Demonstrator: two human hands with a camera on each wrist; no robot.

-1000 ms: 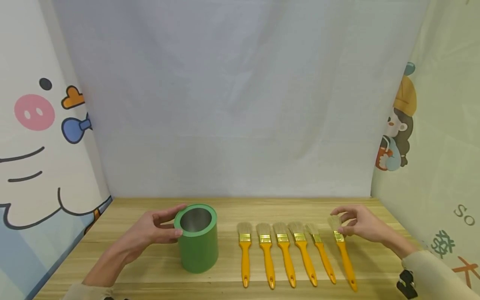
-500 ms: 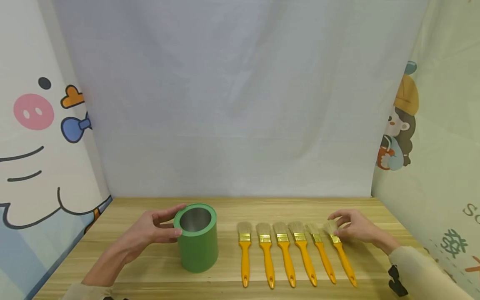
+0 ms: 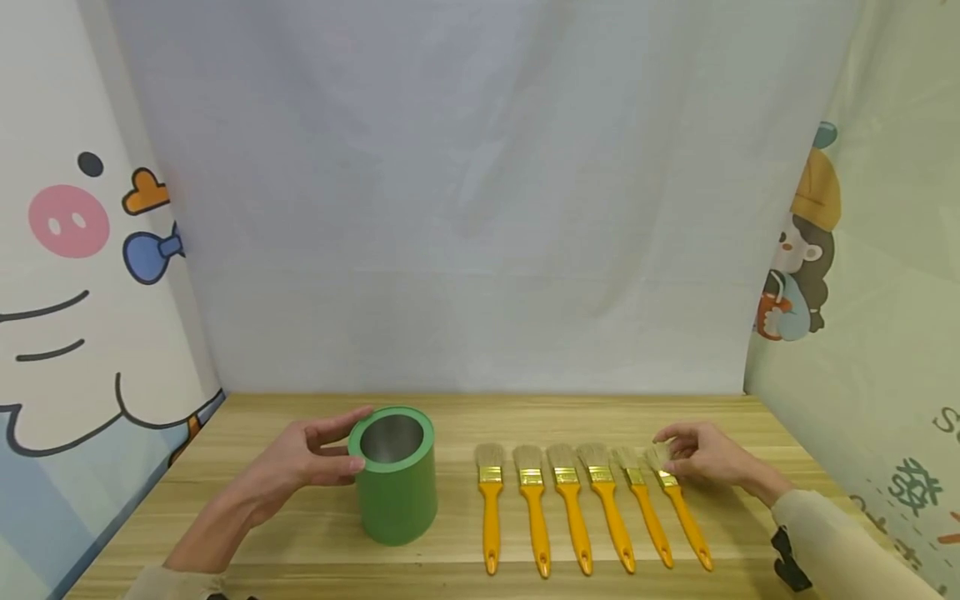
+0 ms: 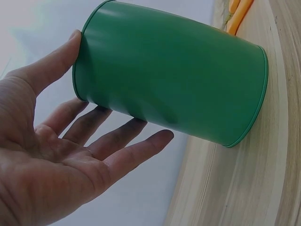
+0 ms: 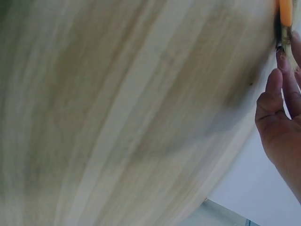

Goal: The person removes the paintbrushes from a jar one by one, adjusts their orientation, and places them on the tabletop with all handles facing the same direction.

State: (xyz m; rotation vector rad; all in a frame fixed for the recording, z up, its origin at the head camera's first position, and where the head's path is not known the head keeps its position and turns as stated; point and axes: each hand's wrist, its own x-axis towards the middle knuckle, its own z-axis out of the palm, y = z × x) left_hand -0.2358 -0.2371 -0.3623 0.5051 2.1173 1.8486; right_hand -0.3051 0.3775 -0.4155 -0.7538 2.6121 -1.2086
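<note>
On the left, a green cylindrical can (image 3: 397,504) stands upright, open at the top with a grey inside. My left hand (image 3: 307,458) holds it near the rim; in the left wrist view the thumb and fingers of this hand (image 4: 61,155) are on either side of the can (image 4: 174,70). Several paintbrushes with yellow handles lie in a row, bristles away from me. At the right end, my right hand (image 3: 708,457) pinches the last paintbrush (image 3: 686,521) by its bristles and ferrule. Part of that brush (image 5: 285,12) shows at the right wrist view's upper corner.
The leftmost paintbrush (image 3: 491,521) lies right of the can, and a narrower paintbrush (image 3: 651,521) lies beside the held one. All are on a wood-grain table (image 3: 262,542). Behind hangs a pale cloth (image 3: 480,208); printed cartoon sheets flank both sides.
My right hand has moved the last paintbrush leftward, closer to the narrow brush beside it, and only slightly over the last half second. My left hand and the can have stayed put.
</note>
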